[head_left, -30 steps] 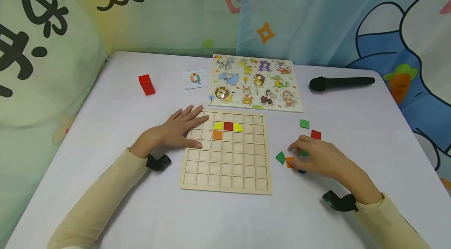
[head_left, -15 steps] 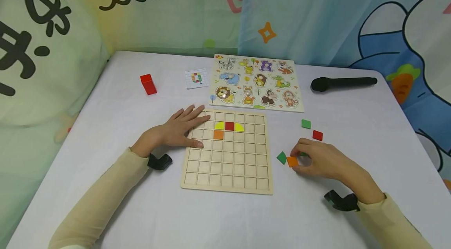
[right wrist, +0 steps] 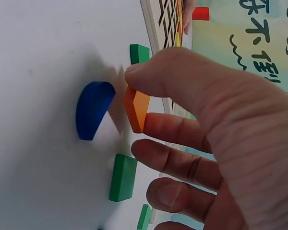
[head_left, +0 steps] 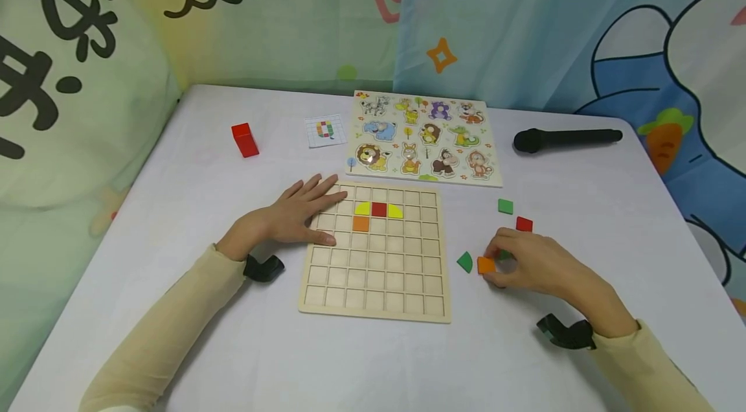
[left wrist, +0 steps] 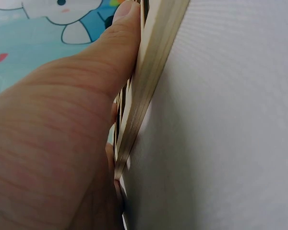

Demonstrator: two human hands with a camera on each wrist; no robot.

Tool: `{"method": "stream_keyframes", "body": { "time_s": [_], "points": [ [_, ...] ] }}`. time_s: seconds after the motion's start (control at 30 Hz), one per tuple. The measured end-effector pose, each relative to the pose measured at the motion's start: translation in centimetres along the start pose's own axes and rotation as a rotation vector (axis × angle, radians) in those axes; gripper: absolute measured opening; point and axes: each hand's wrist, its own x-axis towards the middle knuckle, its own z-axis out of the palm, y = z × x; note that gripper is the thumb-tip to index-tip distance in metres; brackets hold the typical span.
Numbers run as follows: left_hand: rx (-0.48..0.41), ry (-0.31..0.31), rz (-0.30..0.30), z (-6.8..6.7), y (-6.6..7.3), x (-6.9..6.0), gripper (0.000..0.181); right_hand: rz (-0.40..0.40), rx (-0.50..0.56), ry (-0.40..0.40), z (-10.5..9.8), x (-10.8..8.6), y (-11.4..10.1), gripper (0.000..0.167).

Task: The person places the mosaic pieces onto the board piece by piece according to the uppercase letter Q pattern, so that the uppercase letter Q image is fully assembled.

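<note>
My right hand (head_left: pixel 536 263) pinches an orange square tile (head_left: pixel 486 265) between thumb and index finger, tilted in the right wrist view. A blue rounded tile (right wrist: pixel 93 110) lies beside it, mostly covered by the hand in the head view. Close to those fingers are a green square tile (right wrist: pixel 123 177) and a green quarter-round tile (head_left: pixel 464 262). My left hand (head_left: pixel 291 214) rests with fingers spread on the left edge of a wooden grid board (head_left: pixel 384 282). Set in the board are a red square (head_left: pixel 379 209), two yellow quarter-rounds (head_left: pixel 395 211) and another orange square (head_left: pixel 361 223).
Beyond the right hand lie a red tile (head_left: pixel 524 223) and another green tile (head_left: pixel 505 206). Behind the board are an animal puzzle (head_left: pixel 424 137), a card with a coloured pattern (head_left: pixel 325 131), a red block (head_left: pixel 245 140) and a black microphone (head_left: pixel 568 138).
The right thumb and index finger have come together on the orange tile, which has shifted slightly right and tilted. The left hand stays on the board.
</note>
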Motion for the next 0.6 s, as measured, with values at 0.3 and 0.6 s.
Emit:
{"method": "stream_keyframes", "body": {
  "time_s": [0.3,0.6],
  "points": [
    [0.008,-0.002,-0.011,0.1,-0.2,-0.1,0.092,-0.009,-0.004,0.004,-0.3,0.6,-0.5,0.025],
    [0.005,-0.004,-0.003,0.0,0.0,-0.1,0.092,-0.013,-0.009,0.002,-0.9,1.3,-1.6,0.024]
  ]
}}
